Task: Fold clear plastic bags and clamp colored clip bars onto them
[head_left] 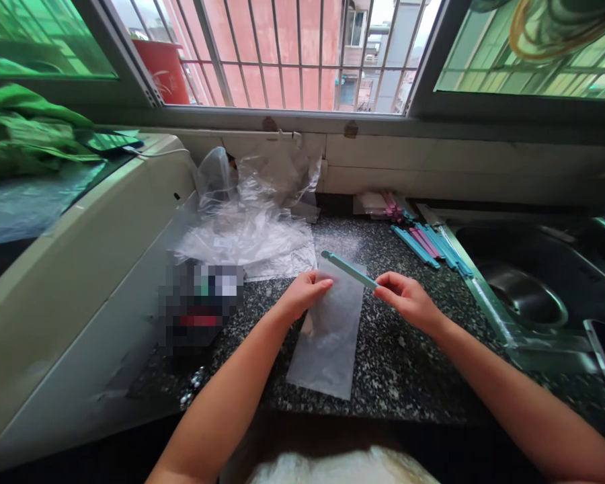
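My left hand [310, 294] pinches the upper left edge of a frosted plastic bag [331, 343], with the thumb on top. The bag is flat and hangs down over the countertop towards me. Between the thumb and fingers of my right hand [406, 296] is one end of a long, thin teal stick [350, 270], which looks like a bag-sealing clip. It slants up to the left, and its rounded far end lies over the bag's top edge. Whether the stick touches the bag I cannot tell.
Several teal sticks [416, 247] and pink ones lie beside the sink [585, 282] at right, near a small packet [376, 203]. Crumpled clear plastic [252, 232] is piled at back left. A pixelated object [202, 306] stands left, by a white appliance [95, 249].
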The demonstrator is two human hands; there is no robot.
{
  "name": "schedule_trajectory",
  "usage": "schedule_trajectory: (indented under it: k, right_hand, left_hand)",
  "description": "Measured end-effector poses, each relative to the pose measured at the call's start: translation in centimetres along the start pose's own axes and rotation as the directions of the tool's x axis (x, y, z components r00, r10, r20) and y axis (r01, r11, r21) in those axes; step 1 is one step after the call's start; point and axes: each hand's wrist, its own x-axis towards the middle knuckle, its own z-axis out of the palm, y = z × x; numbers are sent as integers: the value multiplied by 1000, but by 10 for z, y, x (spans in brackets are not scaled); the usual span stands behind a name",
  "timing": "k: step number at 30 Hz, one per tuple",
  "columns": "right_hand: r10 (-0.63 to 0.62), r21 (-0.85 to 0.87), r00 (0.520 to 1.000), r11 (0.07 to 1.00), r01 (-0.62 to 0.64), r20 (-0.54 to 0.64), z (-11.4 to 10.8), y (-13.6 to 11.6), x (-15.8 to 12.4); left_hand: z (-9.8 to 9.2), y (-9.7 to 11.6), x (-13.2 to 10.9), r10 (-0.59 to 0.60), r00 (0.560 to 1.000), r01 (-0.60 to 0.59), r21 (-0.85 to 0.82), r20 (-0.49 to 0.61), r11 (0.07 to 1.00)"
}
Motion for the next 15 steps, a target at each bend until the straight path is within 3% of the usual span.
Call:
schedule_trajectory:
  k: [6, 15]
  right_hand:
    - [94, 144, 994, 984, -102, 57, 5, 11, -5]
    - [84, 66, 989, 993, -93, 120, 4, 21, -4]
  left_hand:
    - [2, -1, -2, 26, 998, -28, 33, 59, 999]
    - [10, 6, -6, 0, 997, -11, 139, 77, 990]
